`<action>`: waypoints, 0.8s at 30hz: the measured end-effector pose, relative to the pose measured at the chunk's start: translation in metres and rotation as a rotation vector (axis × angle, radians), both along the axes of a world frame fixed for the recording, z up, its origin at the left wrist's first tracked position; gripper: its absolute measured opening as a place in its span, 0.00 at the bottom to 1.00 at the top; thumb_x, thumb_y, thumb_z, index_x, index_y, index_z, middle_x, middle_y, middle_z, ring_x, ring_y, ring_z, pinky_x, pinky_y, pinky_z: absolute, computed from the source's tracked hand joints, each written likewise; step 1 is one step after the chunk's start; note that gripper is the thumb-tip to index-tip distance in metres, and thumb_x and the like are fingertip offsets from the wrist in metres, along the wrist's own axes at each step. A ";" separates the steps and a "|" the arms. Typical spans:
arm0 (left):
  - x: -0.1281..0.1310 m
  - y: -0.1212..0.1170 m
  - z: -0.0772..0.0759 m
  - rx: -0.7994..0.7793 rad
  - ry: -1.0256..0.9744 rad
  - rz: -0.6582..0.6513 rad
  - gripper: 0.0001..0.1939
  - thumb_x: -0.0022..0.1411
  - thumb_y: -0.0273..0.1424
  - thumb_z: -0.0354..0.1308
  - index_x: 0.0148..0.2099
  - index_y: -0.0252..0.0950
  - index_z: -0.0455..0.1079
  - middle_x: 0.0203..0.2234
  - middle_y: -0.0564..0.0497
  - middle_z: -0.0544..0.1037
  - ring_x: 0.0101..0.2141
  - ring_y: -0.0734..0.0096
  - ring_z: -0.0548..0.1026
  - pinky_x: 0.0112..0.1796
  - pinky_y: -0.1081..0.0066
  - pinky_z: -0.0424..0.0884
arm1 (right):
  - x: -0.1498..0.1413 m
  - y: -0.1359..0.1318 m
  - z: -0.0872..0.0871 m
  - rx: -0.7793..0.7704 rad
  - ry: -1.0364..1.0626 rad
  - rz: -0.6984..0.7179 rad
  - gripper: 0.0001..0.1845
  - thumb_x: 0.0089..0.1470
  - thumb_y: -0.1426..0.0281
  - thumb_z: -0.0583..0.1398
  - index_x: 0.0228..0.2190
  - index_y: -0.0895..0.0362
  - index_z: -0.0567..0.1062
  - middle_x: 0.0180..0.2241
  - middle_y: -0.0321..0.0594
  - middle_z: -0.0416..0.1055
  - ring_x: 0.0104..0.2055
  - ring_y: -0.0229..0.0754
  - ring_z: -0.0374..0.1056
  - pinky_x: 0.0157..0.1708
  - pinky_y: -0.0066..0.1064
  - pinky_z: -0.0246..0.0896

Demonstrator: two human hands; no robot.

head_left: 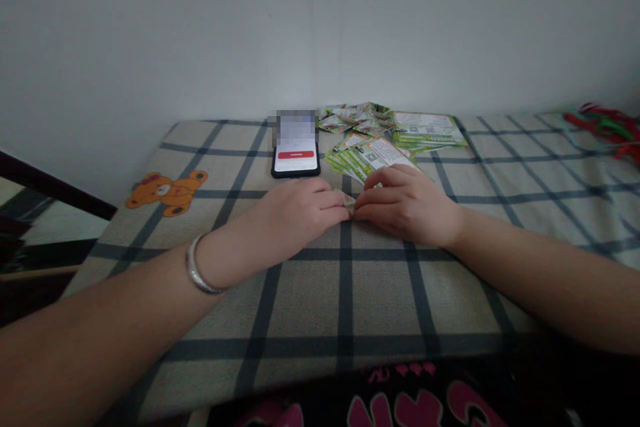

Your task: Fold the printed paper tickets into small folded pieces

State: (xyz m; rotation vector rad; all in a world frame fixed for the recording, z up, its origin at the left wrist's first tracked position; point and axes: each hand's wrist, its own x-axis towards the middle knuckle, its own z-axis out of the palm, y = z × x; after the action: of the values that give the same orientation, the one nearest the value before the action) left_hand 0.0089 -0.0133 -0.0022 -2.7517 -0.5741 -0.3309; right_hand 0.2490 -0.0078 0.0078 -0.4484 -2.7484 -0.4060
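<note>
Over the middle of the checked tablecloth, my left hand point(305, 210) and my right hand point(400, 203) meet, fingertips almost touching. Between them they pinch a small folded paper point(347, 200), mostly hidden by the fingers. Just beyond my right hand lies a fanned set of green and white printed leaflets point(373, 153). Behind those sits a heap of folded leaflets point(355, 118) with raised, creased shapes. A flat stack of the same leaflets point(427, 127) lies to its right.
A phone point(296, 157) with a lit screen lies beyond my left hand. An orange bear cutout point(167, 193) is at the left on the tablecloth point(310, 293). Something red and green point(607, 127) rests at the far right. A wall point(300, 27) rises behind the table.
</note>
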 end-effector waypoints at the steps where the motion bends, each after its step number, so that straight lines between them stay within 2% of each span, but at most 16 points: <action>1: 0.000 0.000 0.000 0.006 -0.001 -0.004 0.09 0.68 0.25 0.52 0.45 0.35 0.72 0.38 0.49 0.78 0.39 0.64 0.72 0.38 0.65 0.71 | 0.000 0.000 0.000 0.008 0.002 0.000 0.12 0.65 0.68 0.55 0.37 0.54 0.78 0.36 0.35 0.78 0.43 0.44 0.64 0.41 0.35 0.54; 13: -0.002 0.001 0.005 0.057 0.056 -0.054 0.11 0.67 0.25 0.54 0.49 0.35 0.73 0.41 0.49 0.79 0.41 0.61 0.74 0.40 0.62 0.72 | -0.001 -0.001 0.011 -0.047 -0.130 -0.020 0.15 0.66 0.69 0.52 0.36 0.56 0.78 0.38 0.39 0.77 0.42 0.44 0.64 0.41 0.37 0.53; 18: -0.005 0.000 0.013 0.059 0.054 -0.080 0.11 0.68 0.25 0.52 0.48 0.36 0.74 0.41 0.49 0.79 0.41 0.63 0.74 0.41 0.64 0.72 | 0.002 -0.001 0.014 -0.079 -0.174 -0.038 0.15 0.65 0.68 0.53 0.35 0.56 0.78 0.37 0.40 0.76 0.41 0.44 0.64 0.40 0.37 0.53; 24: -0.008 -0.004 0.021 0.031 0.107 -0.059 0.10 0.66 0.23 0.53 0.43 0.35 0.76 0.40 0.47 0.79 0.42 0.60 0.74 0.40 0.63 0.72 | 0.006 0.000 0.016 -0.106 -0.185 -0.037 0.15 0.65 0.68 0.53 0.33 0.57 0.78 0.36 0.41 0.75 0.40 0.43 0.63 0.39 0.36 0.53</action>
State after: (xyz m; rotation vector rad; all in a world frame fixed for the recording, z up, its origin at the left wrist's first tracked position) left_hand 0.0004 -0.0174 0.0192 -2.7402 -0.4578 -0.2026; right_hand 0.2546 -0.0075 0.0233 -0.5129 -2.9555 -0.3271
